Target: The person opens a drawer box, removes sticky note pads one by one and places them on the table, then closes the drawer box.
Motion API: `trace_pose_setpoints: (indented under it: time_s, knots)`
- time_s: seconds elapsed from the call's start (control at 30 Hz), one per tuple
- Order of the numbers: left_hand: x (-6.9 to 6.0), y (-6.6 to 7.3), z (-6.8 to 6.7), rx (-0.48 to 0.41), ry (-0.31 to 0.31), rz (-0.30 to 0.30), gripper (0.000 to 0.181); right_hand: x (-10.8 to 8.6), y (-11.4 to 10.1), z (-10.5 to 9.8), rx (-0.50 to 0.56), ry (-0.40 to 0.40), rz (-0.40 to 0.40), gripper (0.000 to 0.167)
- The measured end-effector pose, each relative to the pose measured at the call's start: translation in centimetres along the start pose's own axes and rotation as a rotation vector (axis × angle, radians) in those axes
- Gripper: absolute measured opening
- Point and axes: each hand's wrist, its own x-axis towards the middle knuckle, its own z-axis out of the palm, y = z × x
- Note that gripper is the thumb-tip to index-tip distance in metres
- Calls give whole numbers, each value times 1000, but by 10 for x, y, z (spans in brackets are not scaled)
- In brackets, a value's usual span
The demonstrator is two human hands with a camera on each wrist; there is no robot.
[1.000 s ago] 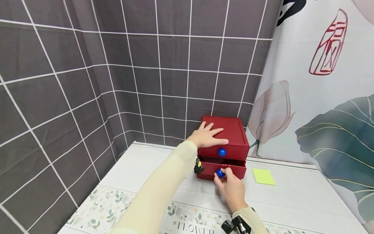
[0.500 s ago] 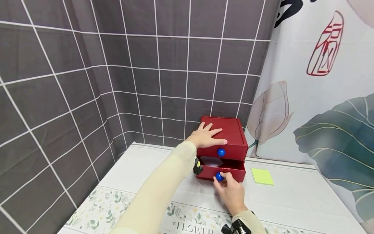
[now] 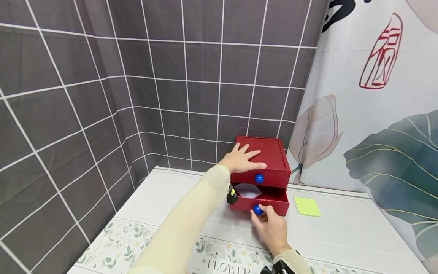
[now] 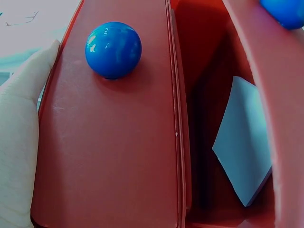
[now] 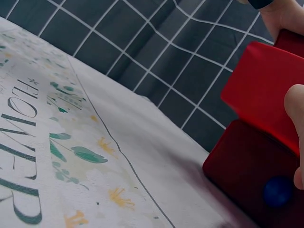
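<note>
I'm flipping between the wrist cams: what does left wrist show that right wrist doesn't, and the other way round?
Only left wrist: the inside of the lower drawer, with a pale sheet-like piece in it.

Only right wrist: the FLOWER lettering and floral print on the white table cover.

Both: part of the red cabinet, at least one blue knob, and part of the left hand.

The cabinet (image 3: 270, 154) stood on the table (image 3: 342, 232) before a backdrop (image 3: 171, 95), with a note pad (image 3: 307, 206) to its right. The left hand (image 3: 240, 160) rested on the left part of the cabinet's top. Underneath, the lower drawer (image 3: 278, 208) jutted forward, a flat piece (image 3: 249, 191) in its left part, and the right hand (image 3: 272, 227) was in front, at the lower knob (image 3: 257, 209).
</note>
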Motion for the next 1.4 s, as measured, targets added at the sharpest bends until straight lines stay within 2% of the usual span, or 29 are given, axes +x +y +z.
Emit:
trace_pose_setpoints:
  time_s: [0.17,0.37,1.07,1.4]
  knots:
    - [1,0,1,-2,0,3,80,-3,0,1,44,49,-6,44]
    - [3,-1,3,-5,10,-1,80,-3,0,2,45,103,-47,49]
    - [2,-1,2,-10,10,-4,80,-8,-2,-1,76,103,-39,55]
    - [2,-1,2,-17,5,-9,80,-8,-4,-7,104,67,-32,49]
